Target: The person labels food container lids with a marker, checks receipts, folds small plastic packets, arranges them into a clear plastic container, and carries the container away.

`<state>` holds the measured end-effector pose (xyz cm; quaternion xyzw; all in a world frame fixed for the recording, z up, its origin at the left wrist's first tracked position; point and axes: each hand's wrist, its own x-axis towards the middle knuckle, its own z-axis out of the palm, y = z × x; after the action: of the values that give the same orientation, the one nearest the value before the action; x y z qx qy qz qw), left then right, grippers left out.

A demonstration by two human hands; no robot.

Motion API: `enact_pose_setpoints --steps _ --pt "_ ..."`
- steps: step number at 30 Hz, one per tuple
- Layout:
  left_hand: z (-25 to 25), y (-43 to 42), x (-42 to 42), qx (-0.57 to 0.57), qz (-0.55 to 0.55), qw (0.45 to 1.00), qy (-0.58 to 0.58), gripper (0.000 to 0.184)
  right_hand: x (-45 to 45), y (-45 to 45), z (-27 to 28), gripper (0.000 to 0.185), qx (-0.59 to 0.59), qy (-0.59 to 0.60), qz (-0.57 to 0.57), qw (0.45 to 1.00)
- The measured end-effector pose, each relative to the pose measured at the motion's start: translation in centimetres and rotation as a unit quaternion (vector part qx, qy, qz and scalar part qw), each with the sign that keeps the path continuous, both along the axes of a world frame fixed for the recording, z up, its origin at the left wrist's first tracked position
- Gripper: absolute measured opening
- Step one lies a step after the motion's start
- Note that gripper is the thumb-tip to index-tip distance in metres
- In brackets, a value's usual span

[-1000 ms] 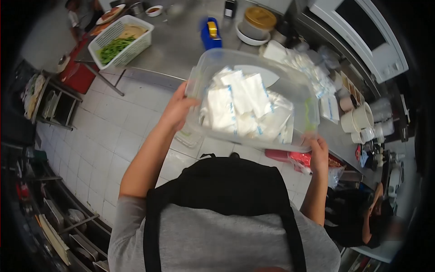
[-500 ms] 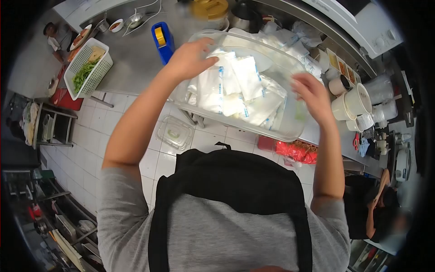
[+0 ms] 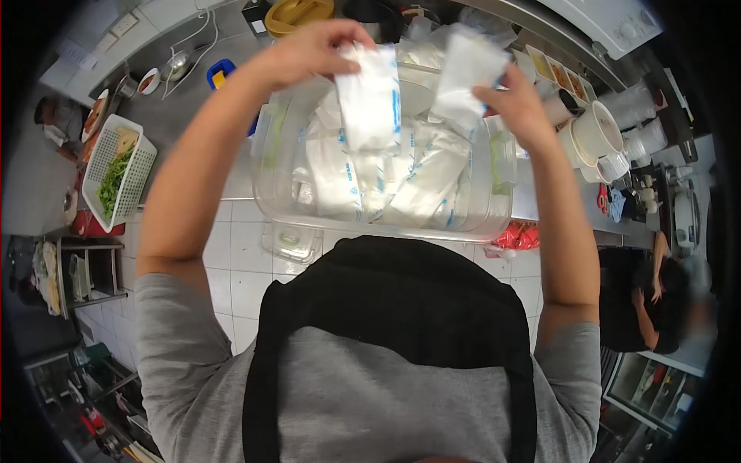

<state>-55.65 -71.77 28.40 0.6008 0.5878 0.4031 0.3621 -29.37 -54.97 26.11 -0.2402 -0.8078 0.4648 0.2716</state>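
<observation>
A clear plastic bin point(image 3: 500, 202) stands in front of me on the counter. Several flat white packets point(image 3: 333, 179) with blue print lie in it. Pinched in my left hand point(image 3: 328, 52) is a white packet point(image 3: 369, 104), which hangs upright above the bin's far left half. My right hand point(image 3: 519, 104) grips another white packet point(image 3: 463, 81) by its right edge, over the bin's far right corner. That packet is smeared by motion. What is printed on the packets is too small to read.
Left on the steel counter are a white basket point(image 3: 91, 181) of greens and a blue tape dispenser point(image 3: 221, 73). White tubs point(image 3: 598, 127) and red scissors point(image 3: 603, 199) lie right. A clear lid point(image 3: 289, 245) is on the floor. A co-worker point(image 3: 629, 297) is at far right.
Both hands were empty over the bin and now each holds a packet, raised toward the back. The bin appears further left and nearer to me in view.
</observation>
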Motion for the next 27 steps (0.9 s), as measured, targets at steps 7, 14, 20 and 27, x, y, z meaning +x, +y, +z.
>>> enact_pose_setpoints --steps 7,14,20,27 --pt "-0.2 0.9 -1.8 -0.045 -0.043 0.994 -0.089 0.034 2.2 -3.0 -3.0 0.077 -0.196 -0.178 0.018 0.964" --pt "-6.9 4.5 1.1 -0.196 -0.107 0.973 -0.055 0.027 -0.2 -5.4 -5.5 0.066 0.191 -0.494 0.013 0.848" --pt "-5.5 2.0 -2.1 -0.168 -0.116 0.976 -0.082 0.022 -0.6 -3.3 -7.6 0.027 0.183 -0.425 0.091 0.882" --pt "-6.5 2.1 -1.7 -0.161 -0.069 0.972 -0.155 0.021 -3.1 -0.4 -5.4 0.03 0.421 -0.28 -0.057 0.861"
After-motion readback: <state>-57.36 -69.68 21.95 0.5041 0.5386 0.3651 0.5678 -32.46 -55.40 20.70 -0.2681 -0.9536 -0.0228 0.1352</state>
